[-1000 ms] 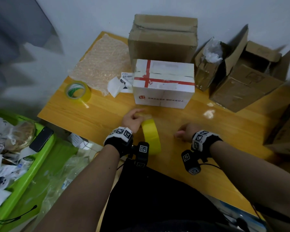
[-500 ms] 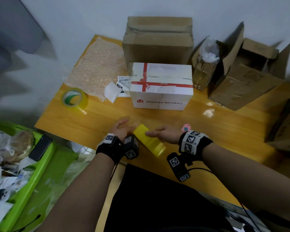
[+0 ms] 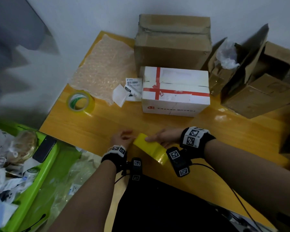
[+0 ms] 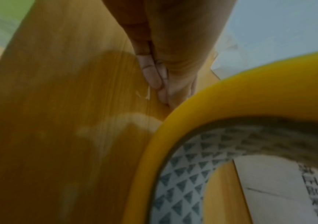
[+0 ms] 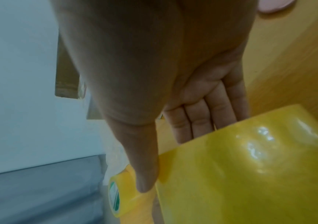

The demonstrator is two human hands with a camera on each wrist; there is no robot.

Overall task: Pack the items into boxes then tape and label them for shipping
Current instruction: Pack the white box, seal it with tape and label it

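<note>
Wooden table (image 3: 208, 131) against a pale wall carries a white box (image 3: 175, 91) crossed with red tape, brown cartons behind it, and a second tape roll (image 3: 79, 102) at the left edge. At the near edge, the yellow tape roll (image 3: 150, 150) stands on its rim between both hands: the right hand (image 3: 164, 137) grasps it, thumb on the outer face and fingers (image 5: 202, 121) behind, while the left hand (image 3: 120, 139) lies relaxed beside it, holding nothing. Judged light, rigid and glossy-slick, the roll is best gripped across its width or through the core.
</note>
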